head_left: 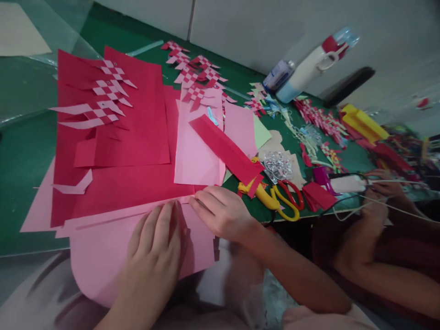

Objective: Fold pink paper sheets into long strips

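A pink paper sheet (pixel 99 256) hangs over the near table edge onto my lap, with a narrow strip folded along its top edge. My left hand (pixel 154 247) is closed over the sheet's middle, fingers bent together on the fold, thumb hidden. At the fold's right end, my right hand (pixel 223 213) pinches the paper, fingertips pressed on the edge. Behind the fold lie large red paper sheets (pixel 137 146). Woven red-and-pink paper fish (pixel 106 96) rest on them, near a loose pink strip (pixel 74 187).
Yellow-handled scissors (pixel 287 208), a folded red strip (pixel 225 149) and a bag of small silvery pieces (pixel 278 166) lie to the right. Further back stand a white bottle (pixel 305 66) and more woven fish (pixel 195 73). Another person's hands (pixel 378 188) work at far right.
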`<state>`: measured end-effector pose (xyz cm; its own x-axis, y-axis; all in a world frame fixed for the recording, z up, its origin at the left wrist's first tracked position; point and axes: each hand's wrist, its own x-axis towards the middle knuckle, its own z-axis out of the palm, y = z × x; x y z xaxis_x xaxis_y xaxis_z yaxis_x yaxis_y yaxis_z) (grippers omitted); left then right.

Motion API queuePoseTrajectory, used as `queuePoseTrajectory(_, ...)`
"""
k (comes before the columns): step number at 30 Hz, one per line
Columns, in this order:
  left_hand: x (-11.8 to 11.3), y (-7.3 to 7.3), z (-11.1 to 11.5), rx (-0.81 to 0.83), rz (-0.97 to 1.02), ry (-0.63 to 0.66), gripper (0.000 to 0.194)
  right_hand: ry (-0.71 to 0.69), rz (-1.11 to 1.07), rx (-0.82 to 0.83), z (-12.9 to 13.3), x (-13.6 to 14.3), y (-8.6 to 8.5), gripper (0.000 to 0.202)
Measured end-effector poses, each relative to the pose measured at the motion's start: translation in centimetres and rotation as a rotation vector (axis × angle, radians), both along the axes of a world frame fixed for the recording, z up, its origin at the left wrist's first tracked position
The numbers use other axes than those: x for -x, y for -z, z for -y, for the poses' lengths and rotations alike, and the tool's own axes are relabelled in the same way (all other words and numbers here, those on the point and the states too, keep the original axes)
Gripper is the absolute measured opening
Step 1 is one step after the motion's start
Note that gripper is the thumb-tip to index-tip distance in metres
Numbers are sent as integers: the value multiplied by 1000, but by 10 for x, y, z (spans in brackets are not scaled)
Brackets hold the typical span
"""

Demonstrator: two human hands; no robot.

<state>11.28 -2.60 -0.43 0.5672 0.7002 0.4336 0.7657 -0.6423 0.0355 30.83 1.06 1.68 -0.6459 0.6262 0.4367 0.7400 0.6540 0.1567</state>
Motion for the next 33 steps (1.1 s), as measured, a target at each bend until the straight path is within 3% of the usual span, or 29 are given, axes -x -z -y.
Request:
queuePoseTrajectory(5,-4,-2,-4,-12,-50,8,56,-20,25,30,0,-3,-3,13)
queuePoseTrajectory(13,-1,-3,-4,-12,-72,49,62,-130,22,36,-4,-6,-4,16)
queuePoseTrajectory(18,-4,-5,-5,-6,-66,48,58,-88,-43,18,-1,-5,-2,22)
queuePoseTrajectory(28,-1,-2,-2,62,-71,58,60,55,-89,29,7,1,5,13)
queuePoseTrajectory(33,-1,-2,-1,65,-80,26,62,36,-97,75,1,1,3,12)
